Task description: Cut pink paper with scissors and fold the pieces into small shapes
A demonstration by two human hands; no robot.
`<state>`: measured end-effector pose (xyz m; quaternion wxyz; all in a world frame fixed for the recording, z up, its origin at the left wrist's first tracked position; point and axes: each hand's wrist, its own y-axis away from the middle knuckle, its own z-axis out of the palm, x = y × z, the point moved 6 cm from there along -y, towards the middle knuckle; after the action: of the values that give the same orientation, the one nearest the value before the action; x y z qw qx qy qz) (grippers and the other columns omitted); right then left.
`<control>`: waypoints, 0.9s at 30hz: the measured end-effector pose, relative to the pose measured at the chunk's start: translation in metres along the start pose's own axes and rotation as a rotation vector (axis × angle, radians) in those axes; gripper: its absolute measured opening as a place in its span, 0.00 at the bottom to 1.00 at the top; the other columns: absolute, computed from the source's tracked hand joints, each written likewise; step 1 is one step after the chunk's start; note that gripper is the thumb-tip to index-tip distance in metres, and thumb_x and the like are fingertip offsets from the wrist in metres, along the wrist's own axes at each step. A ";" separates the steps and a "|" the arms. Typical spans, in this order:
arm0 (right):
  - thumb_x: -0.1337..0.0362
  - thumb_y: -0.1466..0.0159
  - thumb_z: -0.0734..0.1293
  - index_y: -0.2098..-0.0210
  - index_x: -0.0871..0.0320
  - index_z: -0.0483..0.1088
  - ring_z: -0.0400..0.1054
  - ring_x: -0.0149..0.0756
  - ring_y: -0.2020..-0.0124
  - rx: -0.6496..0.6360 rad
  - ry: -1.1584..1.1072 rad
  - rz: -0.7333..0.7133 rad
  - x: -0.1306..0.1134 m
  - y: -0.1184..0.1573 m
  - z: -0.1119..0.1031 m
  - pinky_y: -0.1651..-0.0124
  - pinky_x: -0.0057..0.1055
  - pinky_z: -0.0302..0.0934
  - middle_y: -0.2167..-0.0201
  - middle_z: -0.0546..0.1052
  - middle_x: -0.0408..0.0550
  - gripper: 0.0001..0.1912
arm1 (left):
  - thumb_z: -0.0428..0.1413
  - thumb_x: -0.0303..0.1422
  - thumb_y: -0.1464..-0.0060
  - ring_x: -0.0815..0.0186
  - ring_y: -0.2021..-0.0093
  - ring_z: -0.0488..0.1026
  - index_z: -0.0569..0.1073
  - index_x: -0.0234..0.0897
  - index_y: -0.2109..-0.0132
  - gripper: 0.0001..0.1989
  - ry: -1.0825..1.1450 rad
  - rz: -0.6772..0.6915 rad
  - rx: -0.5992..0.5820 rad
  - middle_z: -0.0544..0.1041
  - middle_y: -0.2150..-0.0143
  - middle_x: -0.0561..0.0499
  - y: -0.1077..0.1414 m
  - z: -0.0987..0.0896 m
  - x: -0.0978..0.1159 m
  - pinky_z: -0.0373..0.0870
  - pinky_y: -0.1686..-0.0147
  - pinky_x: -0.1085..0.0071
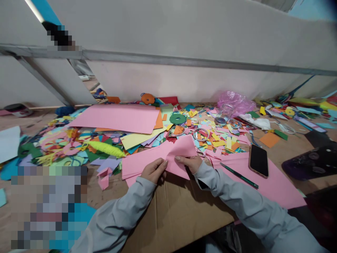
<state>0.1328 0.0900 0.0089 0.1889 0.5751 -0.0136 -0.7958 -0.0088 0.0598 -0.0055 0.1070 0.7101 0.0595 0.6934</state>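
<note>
Between my hands is a pink sheet of paper (184, 147), bent along its middle and raised above the cardboard (181, 211). My left hand (156, 170) pinches its left side, fingers curled. My right hand (191, 163) grips the right part, thumb pressed on the paper's face. More pink paper sheets (139, 160) lie just behind and left of my left hand. To the right, under my right forearm, spreads a large pink sheet (279, 186). A dark green pen (239, 175) and a black phone (258, 160) rest on it.
Colourful paper scraps (223, 137) cover the table's middle, with tape rolls (200, 134) among them. A big pink sheet (118, 117) lies on a pile at the back left, near yellow yarn (106, 148). A dark bottle (310, 161) lies at right. A pale partition (184, 79) stands behind.
</note>
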 end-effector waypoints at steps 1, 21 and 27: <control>0.56 0.60 0.77 0.68 0.62 0.77 0.72 0.47 0.58 0.000 -0.002 -0.013 0.001 -0.001 -0.001 0.51 0.45 0.64 0.67 0.79 0.52 0.22 | 0.55 0.51 0.55 0.75 0.89 0.60 0.61 0.38 0.77 0.22 0.001 -0.003 0.003 0.65 0.88 0.59 0.000 0.000 0.000 0.56 0.90 0.81; 0.53 0.50 0.72 0.65 0.60 0.77 0.71 0.42 0.61 -0.018 0.203 -0.173 0.014 -0.015 -0.015 0.54 0.40 0.64 0.65 0.79 0.51 0.19 | 0.53 0.52 0.53 0.74 0.89 0.62 0.64 0.36 0.76 0.22 0.044 0.001 0.019 0.69 0.86 0.57 -0.002 -0.004 -0.001 0.58 0.90 0.80; 0.52 0.49 0.71 0.64 0.60 0.77 0.71 0.42 0.61 0.001 0.237 -0.176 0.014 -0.015 -0.017 0.55 0.39 0.65 0.65 0.79 0.50 0.20 | 0.57 0.50 0.55 0.75 0.88 0.61 0.64 0.37 0.74 0.20 0.068 0.048 -0.021 0.67 0.86 0.59 -0.003 -0.002 0.002 0.57 0.89 0.80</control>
<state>0.1403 0.1023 -0.0134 0.1184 0.6641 0.0587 -0.7359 -0.0105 0.0631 -0.0041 0.0956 0.6863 0.0388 0.7199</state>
